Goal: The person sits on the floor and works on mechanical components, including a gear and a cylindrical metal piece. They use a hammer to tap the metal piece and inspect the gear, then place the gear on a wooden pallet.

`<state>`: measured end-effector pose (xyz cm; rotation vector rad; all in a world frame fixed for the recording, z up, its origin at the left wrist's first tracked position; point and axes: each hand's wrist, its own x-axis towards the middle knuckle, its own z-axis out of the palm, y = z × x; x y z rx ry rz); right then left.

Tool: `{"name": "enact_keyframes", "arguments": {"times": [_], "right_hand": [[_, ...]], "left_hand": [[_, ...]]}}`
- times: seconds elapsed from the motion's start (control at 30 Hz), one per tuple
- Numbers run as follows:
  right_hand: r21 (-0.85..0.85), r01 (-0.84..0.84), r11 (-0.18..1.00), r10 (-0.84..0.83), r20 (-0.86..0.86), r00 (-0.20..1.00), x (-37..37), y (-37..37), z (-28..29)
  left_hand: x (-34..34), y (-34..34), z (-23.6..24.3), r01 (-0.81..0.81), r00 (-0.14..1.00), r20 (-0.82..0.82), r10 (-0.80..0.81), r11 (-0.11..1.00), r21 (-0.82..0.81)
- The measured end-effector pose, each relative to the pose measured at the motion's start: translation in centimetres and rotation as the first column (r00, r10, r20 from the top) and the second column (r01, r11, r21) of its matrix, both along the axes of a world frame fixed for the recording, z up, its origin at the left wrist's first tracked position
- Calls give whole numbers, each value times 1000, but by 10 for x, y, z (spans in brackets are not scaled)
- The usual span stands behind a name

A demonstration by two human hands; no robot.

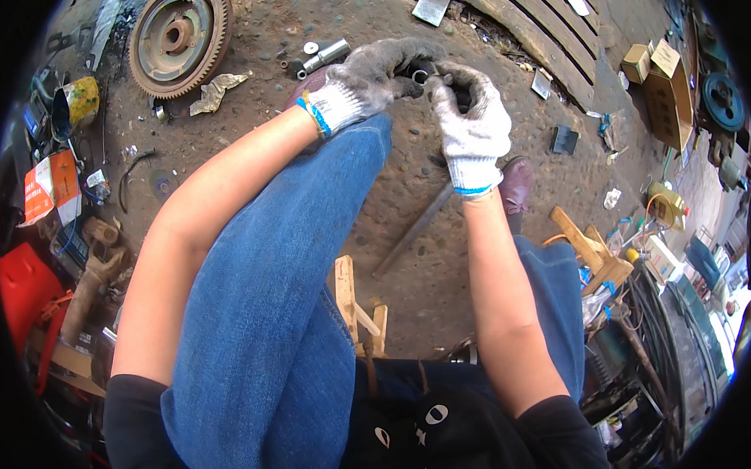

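Both of my hands wear dirty white knit gloves with blue cuffs and meet at the top middle, above the ground. A small metal ring-shaped part (420,76) shows between their fingertips. My left hand (371,72) is closed, its fingers curled around the part from the left. From the other side, my right hand (471,110) pinches at it with thumb and fingers; exactly what lies inside the fingers is hidden. Just left of my left hand, a shiny metal cylinder (327,56) lies on the ground with a pale washer (310,47) beside it.
A large rusty gear wheel (177,36) lies at the upper left. Below my right wrist lies a grey metal bar (413,232). Wooden slats (531,29) run along the top right, near a cardboard box (669,104). A red container (28,293) stands at the left edge.
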<state>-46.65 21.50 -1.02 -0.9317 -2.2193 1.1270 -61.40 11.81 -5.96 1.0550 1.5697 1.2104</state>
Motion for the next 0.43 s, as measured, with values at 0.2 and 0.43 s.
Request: {"name": "enact_keyframes", "arguments": {"times": [0.2, 0.43], "right_hand": [[173, -160, 972, 139, 127, 982, -1, -4, 5], [259, -178, 949, 144, 144, 979, 3, -2, 7]], "left_hand": [[0, -2, -7, 25, 982, -190, -13, 998, 63], [7, 2, -18, 4, 998, -59, 7, 984, 178]]}}
